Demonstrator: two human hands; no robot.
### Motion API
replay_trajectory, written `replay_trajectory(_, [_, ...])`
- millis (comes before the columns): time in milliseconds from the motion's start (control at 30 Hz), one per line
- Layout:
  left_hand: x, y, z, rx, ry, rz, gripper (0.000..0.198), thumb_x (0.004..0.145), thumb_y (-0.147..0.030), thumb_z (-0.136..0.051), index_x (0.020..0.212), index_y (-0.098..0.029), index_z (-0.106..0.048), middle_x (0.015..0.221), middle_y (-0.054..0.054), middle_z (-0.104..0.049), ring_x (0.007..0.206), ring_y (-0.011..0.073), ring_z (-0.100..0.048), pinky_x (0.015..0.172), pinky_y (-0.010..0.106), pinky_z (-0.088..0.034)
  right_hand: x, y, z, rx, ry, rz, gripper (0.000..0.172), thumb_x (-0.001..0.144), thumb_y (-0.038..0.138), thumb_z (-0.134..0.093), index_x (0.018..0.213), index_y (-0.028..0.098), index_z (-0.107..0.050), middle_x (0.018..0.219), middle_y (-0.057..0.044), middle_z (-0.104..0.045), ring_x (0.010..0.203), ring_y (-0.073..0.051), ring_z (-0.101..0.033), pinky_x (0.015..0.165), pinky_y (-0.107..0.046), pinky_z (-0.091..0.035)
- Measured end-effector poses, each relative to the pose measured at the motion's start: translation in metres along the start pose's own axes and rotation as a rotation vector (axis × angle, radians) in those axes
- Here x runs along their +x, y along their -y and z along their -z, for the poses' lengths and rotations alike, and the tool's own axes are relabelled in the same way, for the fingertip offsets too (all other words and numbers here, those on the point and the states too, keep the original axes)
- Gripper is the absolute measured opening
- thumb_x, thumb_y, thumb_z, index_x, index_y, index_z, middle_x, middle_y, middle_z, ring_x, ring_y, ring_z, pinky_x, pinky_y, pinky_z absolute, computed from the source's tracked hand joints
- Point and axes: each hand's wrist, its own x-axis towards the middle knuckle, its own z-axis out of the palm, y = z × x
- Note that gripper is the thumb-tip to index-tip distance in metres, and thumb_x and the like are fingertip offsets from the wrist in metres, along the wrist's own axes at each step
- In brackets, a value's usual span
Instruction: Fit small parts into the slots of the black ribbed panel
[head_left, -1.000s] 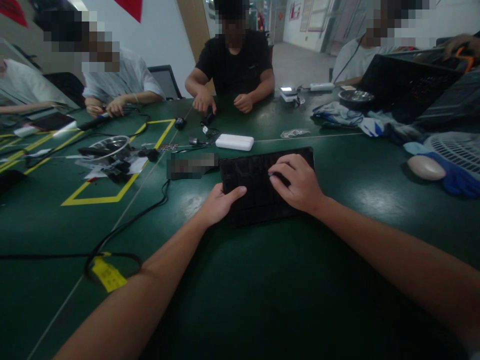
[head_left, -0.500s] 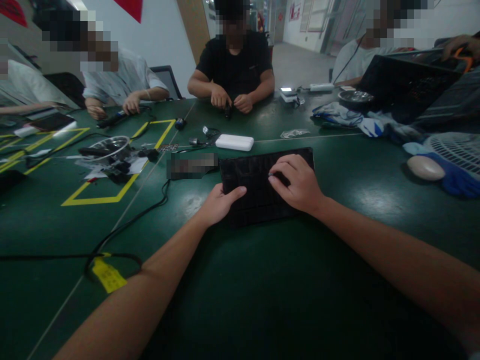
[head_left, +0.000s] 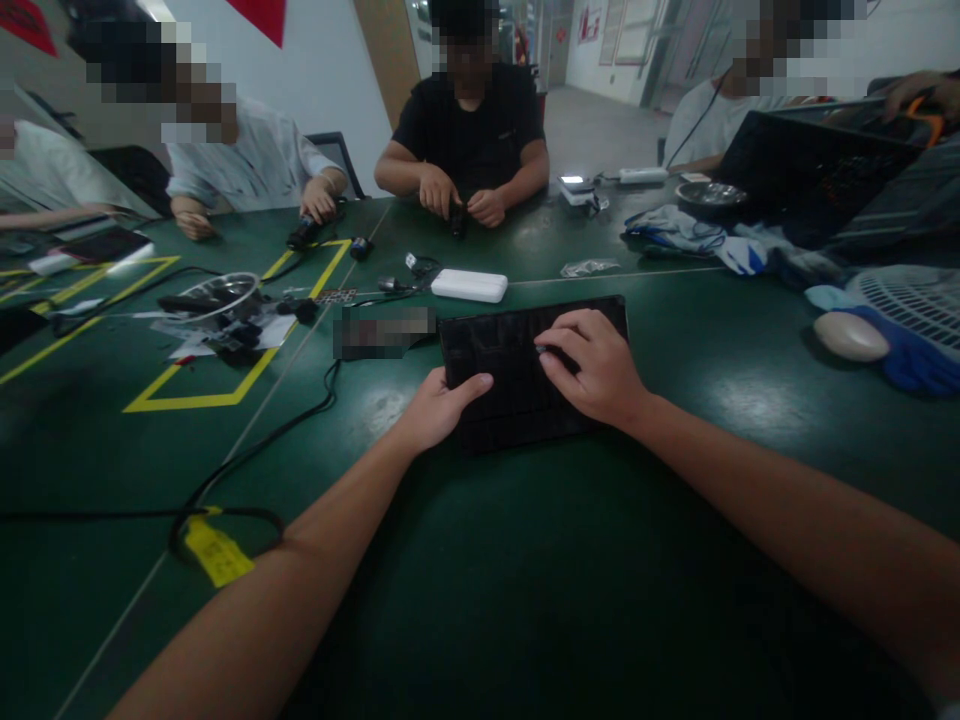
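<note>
A flat black tray-like panel lies on the green table in front of me. My left hand grips its near left edge, thumb on top and fingers tucked under. My right hand rests on the panel's right half with fingers curled, fingertips pinching a small pale piece I cannot make out against the dark surface.
A white power bank lies just behind the panel. A black cable with a yellow tag runs at the left. A metal bowl and small parts sit inside yellow tape. Other people work across the table. A white fan and blue gloves are at the right.
My hands and the panel have stayed put. The person at the far left has slid a hand and a dark object to the right; the person opposite brought both hands together.
</note>
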Motion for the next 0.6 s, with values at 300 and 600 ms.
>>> replay_trajectory(300, [0.0001, 0.0004, 0.0006, 0.000, -0.011, 0.015, 0.049, 0.075, -0.055, -0.082, 0.104, -0.016, -0.076, 0.107, 0.010, -0.079, 0.098, 0.0300, -0.073, 0.092, 0.045, -0.057, 0.0005, -0.0001, 0.0000, 0.000, -0.002, 0.003, 0.009, 0.096, 0.022, -0.058, 0.102, 0.024, -0.064, 0.100, -0.006, -0.064, 0.094, -0.023, -0.061, 0.085, -0.041, -0.050])
replay_trajectory(600, [-0.0006, -0.0013, -0.0003, 0.005, -0.002, 0.030, 0.051, 0.075, -0.056, -0.081, 0.105, -0.015, -0.075, 0.108, 0.011, -0.079, 0.101, 0.0314, -0.073, 0.091, 0.044, -0.057, 0.0011, 0.0008, 0.0006, 0.004, -0.008, -0.001, 0.006, 0.095, 0.023, -0.058, 0.100, 0.023, -0.063, 0.099, -0.006, -0.065, 0.094, -0.023, -0.061, 0.084, -0.041, -0.050])
